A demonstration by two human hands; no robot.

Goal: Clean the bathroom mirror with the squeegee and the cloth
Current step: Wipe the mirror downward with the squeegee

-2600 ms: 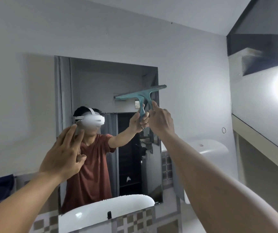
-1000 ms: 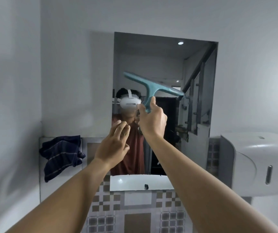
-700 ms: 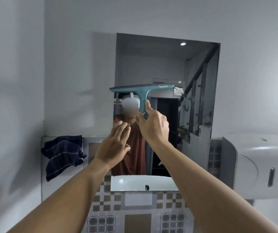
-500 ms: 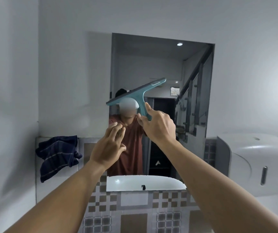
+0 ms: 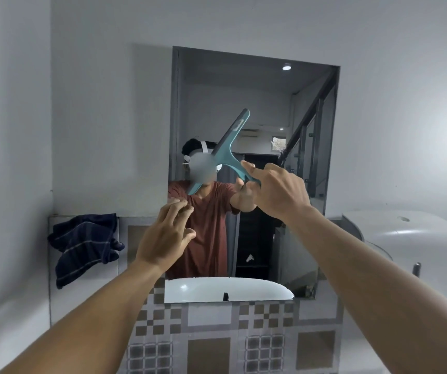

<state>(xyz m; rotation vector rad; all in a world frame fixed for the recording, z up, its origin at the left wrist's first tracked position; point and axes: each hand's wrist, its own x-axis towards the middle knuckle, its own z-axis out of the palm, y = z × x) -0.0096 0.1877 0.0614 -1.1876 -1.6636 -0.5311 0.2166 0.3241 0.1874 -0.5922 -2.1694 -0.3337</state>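
Head view. Holds squeegee by its handle in right hand, fingers curled round it, blade tilted steeply before the middle of the mirror; cannot tell whether touching the glass. Left hand raised lower left, fingers loosely spread, holding nothing. Dark striped cloth draped on ledge, left of mirror.

the squeegee is seen as smooth teal plastic with a dull sheen. the mirror is shown as glossy, reflective glass. the cloth is seen as soft, dark woven fabric. the wall is finished matt, and the tiles are glazed smooth.
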